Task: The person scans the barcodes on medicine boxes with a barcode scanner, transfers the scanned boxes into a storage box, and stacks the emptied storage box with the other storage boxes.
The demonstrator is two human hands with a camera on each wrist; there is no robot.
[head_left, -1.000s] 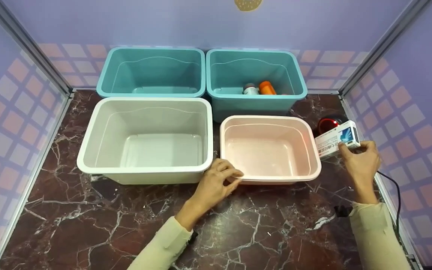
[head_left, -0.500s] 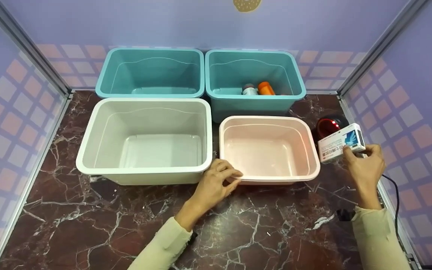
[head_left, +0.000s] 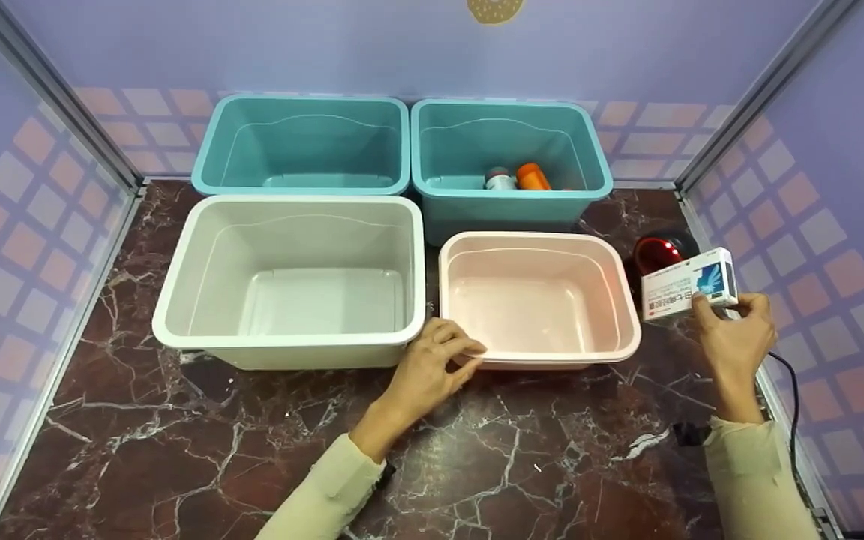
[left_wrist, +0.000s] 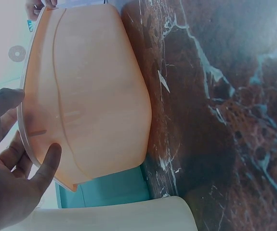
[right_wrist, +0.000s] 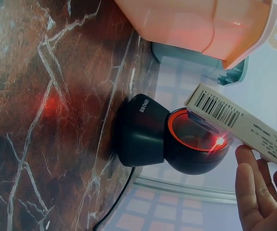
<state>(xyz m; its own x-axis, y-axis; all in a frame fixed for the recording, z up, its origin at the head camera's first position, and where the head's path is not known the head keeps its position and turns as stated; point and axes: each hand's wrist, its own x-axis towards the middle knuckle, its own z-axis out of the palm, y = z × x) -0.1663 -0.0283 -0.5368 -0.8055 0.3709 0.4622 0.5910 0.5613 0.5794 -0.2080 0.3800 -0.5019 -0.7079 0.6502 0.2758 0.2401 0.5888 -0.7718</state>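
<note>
At the right, my right hand (head_left: 739, 334) pinches a white medicine box (head_left: 687, 285) by its near right end. The printed front with a blue picture shows in the head view. A barcode on another face of the medicine box (right_wrist: 225, 115) shows in the right wrist view, close in front of the red-lit window of a black barcode scanner (right_wrist: 191, 142). My left hand (head_left: 432, 367) grips the near left corner of a pink bin (head_left: 552, 356), thumb against the outer wall and fingers over the rim, as the left wrist view shows.
A white bin (head_left: 289, 341) stands left of the pink one. Behind are two teal bins, and the right teal bin (head_left: 507, 214) holds an orange bottle (head_left: 532, 177) and a white bottle (head_left: 500, 179). The scanner's cable (head_left: 793, 397) runs along the right wall.
My right hand has carried the medicine box a little right and toward me, turning it slightly by the scanner. My left hand stays on the pink bin's rim.
</note>
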